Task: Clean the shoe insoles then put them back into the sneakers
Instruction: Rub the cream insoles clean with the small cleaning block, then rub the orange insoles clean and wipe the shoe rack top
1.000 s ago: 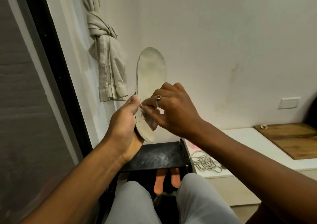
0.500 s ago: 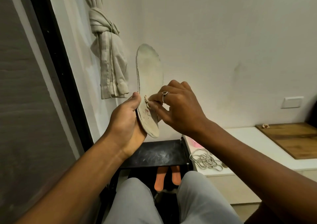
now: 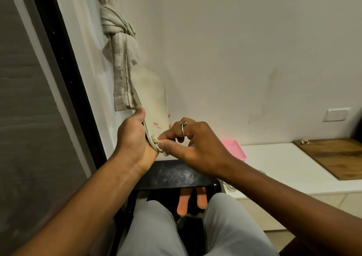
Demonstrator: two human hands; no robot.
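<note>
A worn off-white insole [image 3: 151,99] with small red print near its heel stands upright in front of the wall. My left hand [image 3: 135,140] grips its heel end from the left, thumb along the edge. My right hand [image 3: 188,144], with a ring on one finger, pinches a small pale wad [image 3: 156,139] against the insole's heel. Two orange insoles [image 3: 191,199] lie below, between my knees, partly hidden by a black shelf [image 3: 174,174]. No sneakers are in view.
A knotted beige curtain [image 3: 120,59] hangs just left of the insole beside a dark window frame [image 3: 64,63]. A white low cabinet [image 3: 284,167] to the right carries a pink tray [image 3: 234,148] and a wooden board [image 3: 337,155].
The insole and both hands have come lower and tilted so its face shows the print. My right fingers slid down from mid-insole to the heel edge.
</note>
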